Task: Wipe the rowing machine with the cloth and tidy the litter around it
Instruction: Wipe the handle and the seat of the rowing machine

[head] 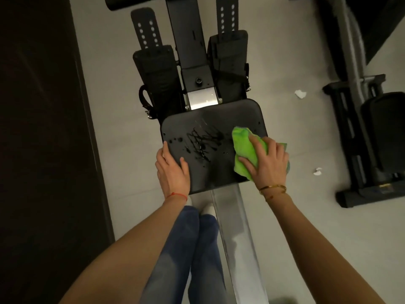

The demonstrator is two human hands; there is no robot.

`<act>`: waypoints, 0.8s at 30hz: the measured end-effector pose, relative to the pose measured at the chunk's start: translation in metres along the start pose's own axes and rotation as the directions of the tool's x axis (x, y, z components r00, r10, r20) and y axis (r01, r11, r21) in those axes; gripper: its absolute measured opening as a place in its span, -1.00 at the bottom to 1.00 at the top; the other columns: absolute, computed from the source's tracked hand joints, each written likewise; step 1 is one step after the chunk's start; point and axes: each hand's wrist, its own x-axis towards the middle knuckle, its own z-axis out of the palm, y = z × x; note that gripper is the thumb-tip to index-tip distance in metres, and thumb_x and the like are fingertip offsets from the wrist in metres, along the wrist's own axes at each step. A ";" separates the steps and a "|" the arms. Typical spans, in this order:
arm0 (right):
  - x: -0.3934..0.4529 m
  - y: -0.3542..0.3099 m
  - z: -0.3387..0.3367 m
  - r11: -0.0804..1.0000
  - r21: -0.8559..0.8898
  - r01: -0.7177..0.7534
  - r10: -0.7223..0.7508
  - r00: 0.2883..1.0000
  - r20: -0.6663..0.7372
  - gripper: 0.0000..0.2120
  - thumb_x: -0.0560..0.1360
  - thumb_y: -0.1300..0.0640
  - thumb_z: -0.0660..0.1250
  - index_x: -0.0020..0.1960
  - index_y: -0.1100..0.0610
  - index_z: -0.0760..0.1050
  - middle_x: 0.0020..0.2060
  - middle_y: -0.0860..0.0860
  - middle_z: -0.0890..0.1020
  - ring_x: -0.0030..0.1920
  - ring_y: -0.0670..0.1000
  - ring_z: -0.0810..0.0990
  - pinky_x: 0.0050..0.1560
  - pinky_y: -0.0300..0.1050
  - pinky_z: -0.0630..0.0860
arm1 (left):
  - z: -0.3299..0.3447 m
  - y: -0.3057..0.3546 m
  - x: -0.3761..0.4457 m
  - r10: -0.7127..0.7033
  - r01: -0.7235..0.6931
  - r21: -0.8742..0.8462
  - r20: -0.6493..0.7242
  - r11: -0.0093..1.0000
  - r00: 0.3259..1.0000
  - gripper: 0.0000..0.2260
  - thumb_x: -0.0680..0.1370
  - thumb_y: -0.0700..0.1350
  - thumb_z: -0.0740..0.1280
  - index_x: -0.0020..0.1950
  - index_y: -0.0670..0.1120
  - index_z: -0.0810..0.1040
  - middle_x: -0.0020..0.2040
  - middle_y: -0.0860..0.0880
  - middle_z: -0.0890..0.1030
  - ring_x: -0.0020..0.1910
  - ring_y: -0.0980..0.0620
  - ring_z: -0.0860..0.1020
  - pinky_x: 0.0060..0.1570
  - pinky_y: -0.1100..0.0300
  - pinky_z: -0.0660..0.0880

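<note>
Jeans [192, 249] nearest, beside the rail [232, 233]. Left hand [173, 170] flat, fingers relaxed, on the seat [210, 119] edge; right hand [268, 161] pressed flat on green cloth [243, 143] over the seat's right side. Paper scraps [300, 93] on floor [285, 62].

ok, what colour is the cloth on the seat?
Bright green microfibre cloth, pressed under the right hand; head view.

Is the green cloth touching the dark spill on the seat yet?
Apart. The head view shows bare seat between the green cloth and the nearest edge of the dark spill.
</note>
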 end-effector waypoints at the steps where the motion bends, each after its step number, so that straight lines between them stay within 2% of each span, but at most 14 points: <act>1: -0.003 0.001 0.004 1.000 -0.016 0.019 -0.019 1.000 -0.012 -0.42 0.45 -0.35 0.20 0.35 -0.06 0.40 0.20 0.13 0.49 0.06 0.20 0.43 0.04 0.08 0.37 | 0.003 -0.001 0.002 0.004 -0.004 -0.015 -0.019 1.000 1.000 -0.47 0.60 -0.04 0.17 0.53 -0.10 0.10 0.43 -0.15 0.28 0.28 -0.14 0.39 0.22 -0.03 0.46; 6: -0.010 0.008 0.018 0.991 -0.083 0.104 -0.108 0.993 -0.053 -0.47 0.47 -0.33 0.19 0.33 -0.07 0.44 0.23 0.13 0.50 0.12 0.21 0.42 0.09 0.09 0.34 | 0.011 -0.007 0.001 0.006 -0.013 -0.110 -0.068 0.994 0.998 -0.47 0.59 -0.05 0.19 0.53 -0.05 0.11 0.43 -0.10 0.27 0.34 -0.08 0.32 0.30 0.05 0.39; 11: 0.064 0.012 0.024 0.978 -0.142 0.152 -0.166 0.982 -0.089 -0.54 0.52 -0.29 0.15 0.31 -0.09 0.44 0.20 0.13 0.51 0.06 0.19 0.43 0.01 0.06 0.38 | 0.014 -0.006 0.001 -0.010 -0.002 -0.116 -0.108 0.993 0.994 -0.48 0.59 -0.05 0.20 0.52 -0.03 0.13 0.42 -0.08 0.30 0.36 -0.05 0.32 0.34 0.06 0.38; 14: 0.085 0.012 0.025 0.980 -0.101 0.172 -0.181 0.979 -0.089 -0.53 0.52 -0.29 0.15 0.31 -0.08 0.45 0.20 0.14 0.51 0.08 0.18 0.40 0.02 0.05 0.38 | 0.015 -0.008 0.001 -0.003 -0.012 -0.118 -0.122 0.993 0.992 -0.47 0.58 -0.05 0.22 0.52 -0.03 0.14 0.41 -0.07 0.32 0.37 -0.04 0.33 0.35 0.00 0.40; 20: 0.012 0.034 0.015 0.958 0.036 0.284 -0.283 0.959 -0.031 -0.54 0.51 -0.25 0.18 0.31 -0.07 0.45 0.20 0.13 0.49 0.10 0.19 0.43 0.05 0.05 0.33 | 0.014 -0.005 0.003 -0.029 0.018 -0.090 -0.124 0.996 0.992 -0.46 0.58 -0.03 0.22 0.53 0.00 0.12 0.41 -0.04 0.33 0.37 -0.01 0.33 0.35 0.01 0.42; 24: 0.068 0.023 0.021 0.951 -0.007 0.311 -0.311 0.949 -0.051 -0.55 0.53 -0.25 0.16 0.31 -0.07 0.45 0.22 0.14 0.49 0.10 0.18 0.39 0.04 0.05 0.34 | 0.016 -0.006 0.002 -0.028 0.020 -0.058 -0.130 0.998 0.991 -0.46 0.59 -0.03 0.21 0.53 -0.02 0.12 0.41 -0.05 0.33 0.36 0.00 0.33 0.33 0.06 0.41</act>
